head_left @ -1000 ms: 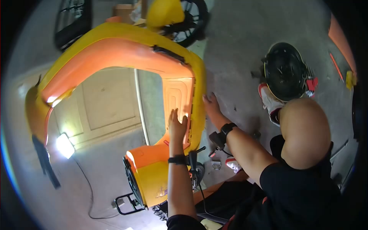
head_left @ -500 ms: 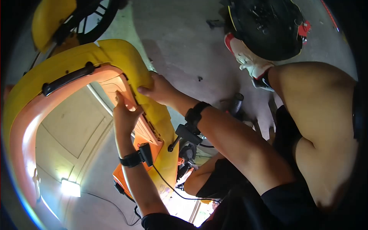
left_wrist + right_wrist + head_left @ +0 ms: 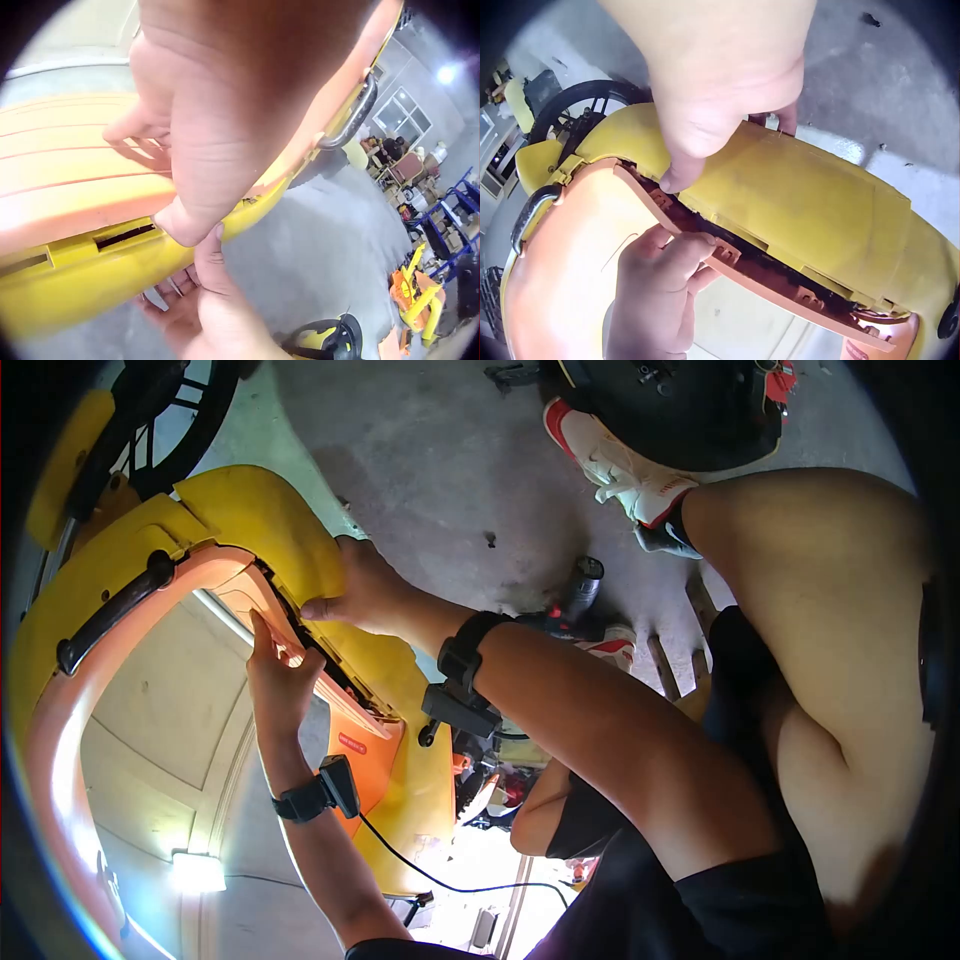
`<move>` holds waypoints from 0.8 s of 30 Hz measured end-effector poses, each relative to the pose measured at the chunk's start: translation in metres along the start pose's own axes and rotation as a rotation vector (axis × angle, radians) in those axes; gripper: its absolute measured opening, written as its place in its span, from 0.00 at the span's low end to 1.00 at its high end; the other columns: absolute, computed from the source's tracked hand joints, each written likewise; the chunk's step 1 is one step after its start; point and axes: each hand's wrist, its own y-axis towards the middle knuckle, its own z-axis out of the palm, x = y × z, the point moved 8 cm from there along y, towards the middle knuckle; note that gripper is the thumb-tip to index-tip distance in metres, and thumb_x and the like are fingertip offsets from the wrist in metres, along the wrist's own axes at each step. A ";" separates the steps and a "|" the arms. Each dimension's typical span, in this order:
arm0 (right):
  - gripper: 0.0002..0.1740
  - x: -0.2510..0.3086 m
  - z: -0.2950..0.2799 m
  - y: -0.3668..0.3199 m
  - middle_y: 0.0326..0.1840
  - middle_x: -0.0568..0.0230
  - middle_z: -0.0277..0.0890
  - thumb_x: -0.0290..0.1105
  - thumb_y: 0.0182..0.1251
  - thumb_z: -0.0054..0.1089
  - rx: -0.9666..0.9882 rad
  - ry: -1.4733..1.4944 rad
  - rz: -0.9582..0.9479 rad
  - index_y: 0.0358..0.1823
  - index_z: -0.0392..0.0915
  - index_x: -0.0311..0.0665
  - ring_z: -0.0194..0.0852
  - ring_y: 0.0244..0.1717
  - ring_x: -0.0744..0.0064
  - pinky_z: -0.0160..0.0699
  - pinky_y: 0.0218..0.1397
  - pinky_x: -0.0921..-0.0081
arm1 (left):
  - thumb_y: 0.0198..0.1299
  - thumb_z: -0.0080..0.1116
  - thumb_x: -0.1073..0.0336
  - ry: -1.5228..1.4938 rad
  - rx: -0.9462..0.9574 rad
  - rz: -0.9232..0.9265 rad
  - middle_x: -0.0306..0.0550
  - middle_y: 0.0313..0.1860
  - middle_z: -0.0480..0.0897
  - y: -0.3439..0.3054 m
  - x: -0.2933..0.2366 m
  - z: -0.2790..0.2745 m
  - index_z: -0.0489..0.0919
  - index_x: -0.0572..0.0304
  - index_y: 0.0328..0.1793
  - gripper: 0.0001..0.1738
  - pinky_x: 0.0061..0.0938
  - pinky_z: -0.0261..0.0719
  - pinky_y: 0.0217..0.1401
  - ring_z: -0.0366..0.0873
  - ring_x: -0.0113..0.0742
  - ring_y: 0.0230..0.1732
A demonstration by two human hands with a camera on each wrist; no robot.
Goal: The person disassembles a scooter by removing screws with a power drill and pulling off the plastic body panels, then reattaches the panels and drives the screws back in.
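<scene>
In the head view my left hand (image 3: 278, 685) grips the edge of an orange inner panel (image 3: 362, 745). In the right wrist view its thumb and fingers pinch that panel's clipped edge (image 3: 761, 287), which stands apart from the yellow body panel (image 3: 802, 210) with a dark gap between. My right hand (image 3: 365, 590) holds the yellow panel, thumb at the seam and fingers over the outer side, partly hidden. Slots show along the yellow edge (image 3: 124, 236) in the left wrist view. A black grab handle (image 3: 115, 610) is fixed to the scooter-like body farther along.
A spoked black wheel (image 3: 190, 445) stands behind the body. On the floor lie a black tub (image 3: 670, 415) with small parts in it and a dark cordless tool (image 3: 580, 592). A bent leg with a white shoe (image 3: 620, 465) is at right. A bright lamp (image 3: 198, 872) shines at lower left.
The head view has come closer to the seam. My left hand has gone from outstretched fingers to gripping the orange edge, and my right hand has closed over the yellow panel. The gap shows wider.
</scene>
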 end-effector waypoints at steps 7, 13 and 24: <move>0.45 0.006 -0.003 -0.010 0.52 0.44 0.82 0.38 0.43 0.90 -0.012 0.060 0.160 0.59 0.72 0.24 0.83 0.55 0.50 0.79 0.60 0.61 | 0.51 0.67 0.69 0.226 -0.037 -0.043 0.53 0.36 0.84 -0.001 -0.006 0.000 0.52 0.86 0.82 0.54 0.29 0.84 0.48 0.86 0.39 0.37; 0.50 -0.003 0.003 -0.005 0.60 0.39 0.76 0.44 0.41 0.91 0.076 0.111 0.284 0.62 0.72 0.25 0.77 0.63 0.46 0.76 0.68 0.60 | 0.53 0.69 0.65 0.408 0.013 -0.073 0.63 0.47 0.86 0.010 -0.002 -0.001 0.53 0.86 0.81 0.54 0.38 0.82 0.58 0.87 0.53 0.54; 0.41 -0.002 -0.001 0.002 0.55 0.45 0.84 0.44 0.51 0.86 0.037 0.349 0.136 0.63 0.76 0.32 0.82 0.59 0.46 0.76 0.64 0.59 | 0.60 0.74 0.73 0.057 -0.015 -0.097 0.50 0.58 0.84 0.033 -0.009 -0.019 0.60 0.78 0.82 0.47 0.23 0.80 0.58 0.80 0.31 0.57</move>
